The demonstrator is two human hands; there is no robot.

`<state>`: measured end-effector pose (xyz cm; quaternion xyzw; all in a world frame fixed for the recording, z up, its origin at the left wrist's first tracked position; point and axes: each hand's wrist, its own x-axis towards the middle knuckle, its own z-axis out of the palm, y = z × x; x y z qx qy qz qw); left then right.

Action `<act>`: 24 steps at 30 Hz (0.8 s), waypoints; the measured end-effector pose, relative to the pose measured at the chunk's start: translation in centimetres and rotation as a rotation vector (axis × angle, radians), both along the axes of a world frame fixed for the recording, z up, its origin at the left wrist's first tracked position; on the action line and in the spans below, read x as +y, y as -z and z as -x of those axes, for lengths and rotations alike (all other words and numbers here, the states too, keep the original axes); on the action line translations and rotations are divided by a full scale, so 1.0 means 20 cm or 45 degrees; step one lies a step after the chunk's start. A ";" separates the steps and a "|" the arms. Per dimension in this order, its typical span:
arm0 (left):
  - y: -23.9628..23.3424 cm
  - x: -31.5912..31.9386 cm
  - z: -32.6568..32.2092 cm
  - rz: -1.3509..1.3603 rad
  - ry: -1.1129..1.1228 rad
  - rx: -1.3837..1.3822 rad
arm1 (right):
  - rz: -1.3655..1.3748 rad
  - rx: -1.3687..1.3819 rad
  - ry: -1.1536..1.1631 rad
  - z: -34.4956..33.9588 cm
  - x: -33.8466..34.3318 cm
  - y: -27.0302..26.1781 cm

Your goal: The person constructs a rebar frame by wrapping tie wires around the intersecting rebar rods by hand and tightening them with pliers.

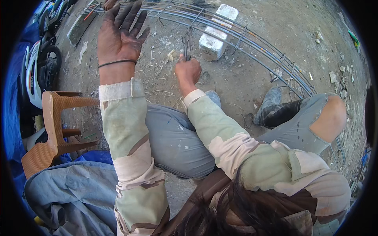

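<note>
My left hand [122,39] is raised at the upper left, palm showing and fingers apart, with nothing in it. Dark grime covers its fingers, and a thin black band circles the wrist. Lower and to the right, my right hand [189,70] grips a dark metal hand tool [186,47], which looks like pincers. Its far end reaches the near bars of a long rebar cage [257,45], close to a stirrup; whether it grips wire there I cannot tell. The cage, longitudinal bars with small stirrups, passes over a white-topped block [213,44].
At the upper left, another person's hand [110,4] is near the bars. A slab [82,26] lies below it. Left stand a motorbike [34,73] and a brown plastic chair [53,118], with grey cloth [76,194] nearer me. My boot [270,101] stands by the cage; stones litter the ground.
</note>
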<state>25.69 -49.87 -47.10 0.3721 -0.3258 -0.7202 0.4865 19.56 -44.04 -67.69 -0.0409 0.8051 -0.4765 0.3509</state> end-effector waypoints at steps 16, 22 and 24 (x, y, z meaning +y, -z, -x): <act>0.01 -0.01 0.06 0.033 0.100 0.092 | 0.660 -1.330 0.121 0.19 0.03 0.17; 0.02 -0.03 0.06 0.107 0.105 0.071 | 1.079 -2.118 0.241 0.20 0.02 0.18; 0.03 -0.02 0.06 0.025 0.067 0.045 | 1.115 -1.909 0.185 0.13 -0.02 0.14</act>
